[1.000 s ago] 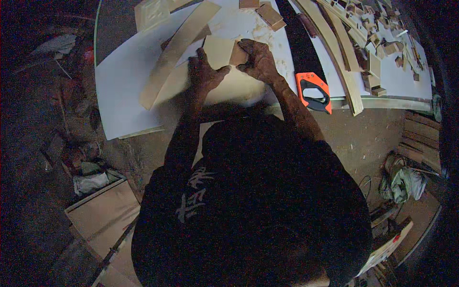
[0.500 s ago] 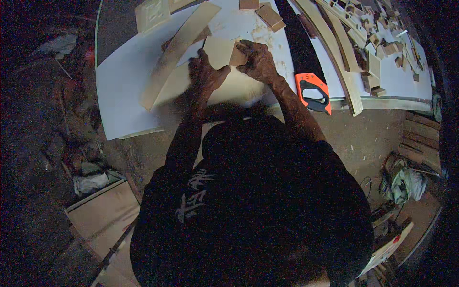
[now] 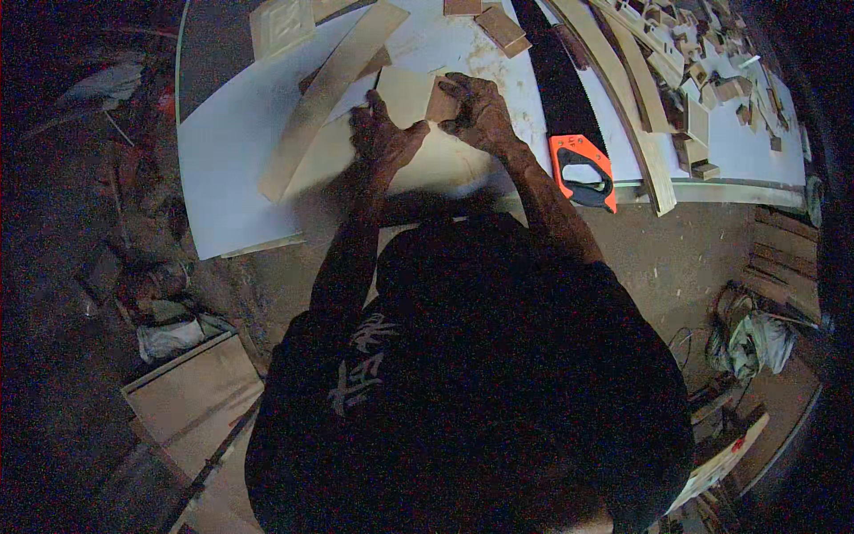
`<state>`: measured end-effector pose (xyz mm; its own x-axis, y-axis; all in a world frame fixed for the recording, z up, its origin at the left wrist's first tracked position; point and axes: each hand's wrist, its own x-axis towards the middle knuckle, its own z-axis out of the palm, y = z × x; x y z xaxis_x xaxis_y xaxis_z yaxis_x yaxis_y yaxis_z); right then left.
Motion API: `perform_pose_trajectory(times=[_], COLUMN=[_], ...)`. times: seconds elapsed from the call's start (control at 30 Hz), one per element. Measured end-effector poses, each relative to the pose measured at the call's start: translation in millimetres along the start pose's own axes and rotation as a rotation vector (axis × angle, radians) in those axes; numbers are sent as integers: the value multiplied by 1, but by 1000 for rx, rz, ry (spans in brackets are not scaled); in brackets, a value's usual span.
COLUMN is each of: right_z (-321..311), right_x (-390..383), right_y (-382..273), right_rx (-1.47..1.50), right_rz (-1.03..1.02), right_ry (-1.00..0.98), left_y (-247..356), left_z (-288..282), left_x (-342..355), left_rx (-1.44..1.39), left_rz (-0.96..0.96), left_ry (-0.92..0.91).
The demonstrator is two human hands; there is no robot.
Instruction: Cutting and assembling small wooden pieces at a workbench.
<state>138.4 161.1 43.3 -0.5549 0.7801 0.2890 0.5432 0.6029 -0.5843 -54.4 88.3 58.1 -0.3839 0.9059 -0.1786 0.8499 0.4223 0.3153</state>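
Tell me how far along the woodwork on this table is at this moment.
Done: many small offcuts lie cut at the table's far right, and the handsaw lies set down. In hand: the left hand presses on a pale flat wood piece while the right hand keeps a grip on a small brown block against it. Left: the long curved strip lies beside them untouched.

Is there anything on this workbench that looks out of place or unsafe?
The hand saw lies with its orange handle at the front edge of the white tabletop, partly over it, close to the right hand. Small wood offcuts are strewn over the right end. Nothing looks spilled or broken.
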Motion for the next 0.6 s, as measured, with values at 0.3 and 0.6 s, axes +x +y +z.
perform_pose_trajectory(times=[0.3,0.6], right_z=[7,8], right_x=[-1,-3], right_y=[5,7], right_rx=[-38,52], right_rz=[-5,-31], right_ry=[31,86], left_y=[-2,1], left_z=[5,-4], left_x=[0,0], left_rx=[15,-65], left_rz=[30,-8], left_ry=[44,-22])
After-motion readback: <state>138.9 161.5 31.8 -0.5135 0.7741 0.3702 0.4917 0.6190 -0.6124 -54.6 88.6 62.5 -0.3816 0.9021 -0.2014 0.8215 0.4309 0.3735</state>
